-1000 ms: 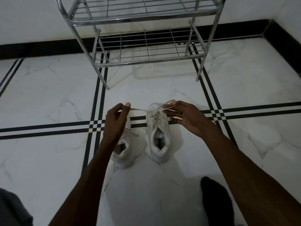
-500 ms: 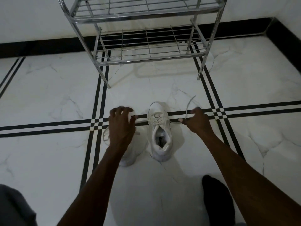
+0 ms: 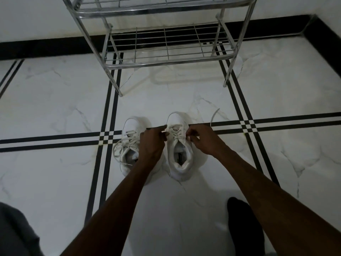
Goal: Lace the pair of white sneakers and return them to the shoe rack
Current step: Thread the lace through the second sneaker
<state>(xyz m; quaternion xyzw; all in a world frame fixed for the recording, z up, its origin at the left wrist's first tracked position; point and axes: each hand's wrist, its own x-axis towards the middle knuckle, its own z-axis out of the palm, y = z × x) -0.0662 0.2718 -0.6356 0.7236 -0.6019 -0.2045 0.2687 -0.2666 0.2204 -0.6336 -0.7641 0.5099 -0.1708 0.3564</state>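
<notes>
Two white sneakers stand side by side on the marble floor, toes pointing away from me. The right sneaker (image 3: pixel 180 152) has its lace crossed through the eyelets. My left hand (image 3: pixel 152 143) pinches the lace at its left side. My right hand (image 3: pixel 202 138) pinches the lace at its right side; a loose lace end (image 3: pixel 214 115) curls up beyond that hand. The left sneaker (image 3: pixel 130 145) is laced, with loose loops hanging over its left side, and my left forearm covers part of it. The metal shoe rack (image 3: pixel 166 61) stands a short way beyond the shoes.
The rack's wire shelves hold nothing that I can see. A white wall with a black skirting runs behind it. Black stripes cross the floor under the shoes. A dark sock-clad foot (image 3: pixel 243 224) rests at the lower right, and grey cloth (image 3: pixel 13 231) at the lower left.
Both hands came in from a wide pull on the lace to the sides of the right sneaker's eyelets. My left hand moved right, uncovering the left sneaker's toe.
</notes>
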